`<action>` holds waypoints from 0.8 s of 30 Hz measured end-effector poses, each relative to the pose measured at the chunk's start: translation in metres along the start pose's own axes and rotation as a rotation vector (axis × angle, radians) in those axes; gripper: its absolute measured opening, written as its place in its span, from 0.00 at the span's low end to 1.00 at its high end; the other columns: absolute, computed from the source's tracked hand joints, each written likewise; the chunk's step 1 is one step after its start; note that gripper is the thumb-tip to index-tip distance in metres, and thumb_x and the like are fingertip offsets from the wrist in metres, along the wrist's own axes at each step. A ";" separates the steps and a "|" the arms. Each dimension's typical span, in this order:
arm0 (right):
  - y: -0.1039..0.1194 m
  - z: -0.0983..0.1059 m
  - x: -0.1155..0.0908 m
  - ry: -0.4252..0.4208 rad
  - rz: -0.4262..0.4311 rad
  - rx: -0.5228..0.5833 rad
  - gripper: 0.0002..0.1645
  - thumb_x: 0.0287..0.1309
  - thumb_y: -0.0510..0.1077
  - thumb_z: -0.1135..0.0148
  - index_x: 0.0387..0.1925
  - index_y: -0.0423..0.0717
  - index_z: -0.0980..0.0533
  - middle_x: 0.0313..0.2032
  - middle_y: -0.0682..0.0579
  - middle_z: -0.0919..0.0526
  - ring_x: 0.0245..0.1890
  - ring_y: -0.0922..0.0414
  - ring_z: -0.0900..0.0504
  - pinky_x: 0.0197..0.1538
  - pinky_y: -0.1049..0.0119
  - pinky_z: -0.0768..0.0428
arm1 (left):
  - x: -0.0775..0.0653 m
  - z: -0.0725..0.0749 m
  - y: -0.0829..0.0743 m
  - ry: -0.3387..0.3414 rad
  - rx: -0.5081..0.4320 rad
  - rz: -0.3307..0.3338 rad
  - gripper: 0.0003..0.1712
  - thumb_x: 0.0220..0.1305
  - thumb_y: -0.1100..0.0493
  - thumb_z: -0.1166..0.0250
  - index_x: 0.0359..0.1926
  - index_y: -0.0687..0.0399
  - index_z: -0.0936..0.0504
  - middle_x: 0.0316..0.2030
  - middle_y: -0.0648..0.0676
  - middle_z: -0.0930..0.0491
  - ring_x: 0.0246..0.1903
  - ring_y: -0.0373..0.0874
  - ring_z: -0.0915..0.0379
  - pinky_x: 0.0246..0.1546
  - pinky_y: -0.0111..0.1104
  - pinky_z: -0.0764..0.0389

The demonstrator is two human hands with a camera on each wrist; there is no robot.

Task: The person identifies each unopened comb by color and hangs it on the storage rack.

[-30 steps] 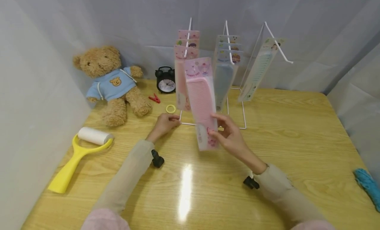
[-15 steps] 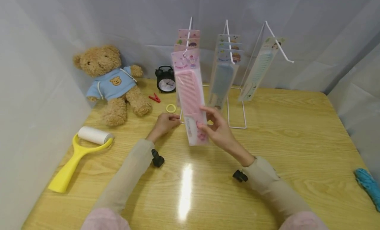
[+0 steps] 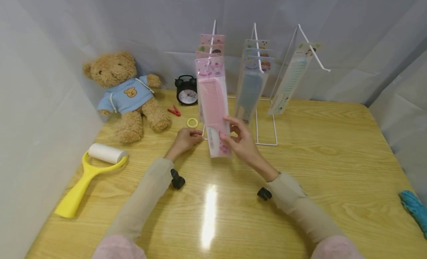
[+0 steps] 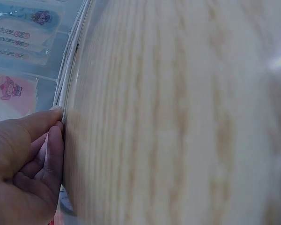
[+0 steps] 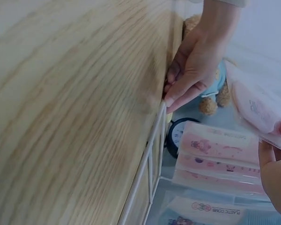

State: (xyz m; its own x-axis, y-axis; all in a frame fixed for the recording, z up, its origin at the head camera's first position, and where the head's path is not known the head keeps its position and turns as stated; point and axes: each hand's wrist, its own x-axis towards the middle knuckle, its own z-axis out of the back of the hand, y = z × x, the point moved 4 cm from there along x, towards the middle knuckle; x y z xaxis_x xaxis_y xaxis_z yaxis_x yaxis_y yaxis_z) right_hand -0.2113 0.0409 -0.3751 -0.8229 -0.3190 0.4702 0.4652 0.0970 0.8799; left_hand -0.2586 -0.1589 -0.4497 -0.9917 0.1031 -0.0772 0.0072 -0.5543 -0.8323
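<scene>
My right hand (image 3: 245, 144) pinches the lower right edge of a pink comb (image 3: 212, 103) in a clear package with a printed card. The card's top overlaps the tip of the rack's left hook in the head view. Behind it, several pink comb packages (image 3: 213, 38) hang on that same hook. My left hand (image 3: 184, 142) pinches the front left corner of the white wire rack (image 3: 275, 131); the left wrist view shows thumb and fingertips (image 4: 56, 136) on the wire. In the right wrist view the held package (image 5: 255, 103) is apart from the hanging ones.
Blue comb packages (image 3: 251, 90) hang on the middle hook and a green one (image 3: 291, 81) on the right. Left of the rack are an alarm clock (image 3: 186, 91), red clip (image 3: 174, 111), yellow ring (image 3: 192, 123), teddy bear (image 3: 128, 95) and lint roller (image 3: 90, 170). Blue yarn (image 3: 413, 209) lies far right.
My right hand has carried the packaged pink comb leftward and slightly up, from between the left and middle hooks to the left hook's tip. The left hand stays at the rack's corner.
</scene>
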 end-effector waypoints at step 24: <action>-0.040 0.001 0.028 0.117 -0.136 -0.052 0.28 0.57 0.28 0.40 0.59 0.31 0.36 0.63 0.35 0.36 0.54 0.38 0.27 0.55 0.54 0.24 | -0.001 0.000 0.000 0.004 0.025 0.023 0.18 0.60 0.63 0.35 0.48 0.72 0.20 0.40 0.66 0.17 0.39 0.52 0.20 0.39 0.33 0.23</action>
State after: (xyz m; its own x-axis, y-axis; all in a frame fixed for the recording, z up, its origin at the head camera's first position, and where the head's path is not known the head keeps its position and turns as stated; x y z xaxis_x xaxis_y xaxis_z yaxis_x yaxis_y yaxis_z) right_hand -0.2533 0.0287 -0.3967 -0.8373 -0.4335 0.3330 0.3705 -0.0021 0.9288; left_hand -0.2578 -0.1590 -0.4492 -0.9908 0.0936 -0.0982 0.0264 -0.5771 -0.8162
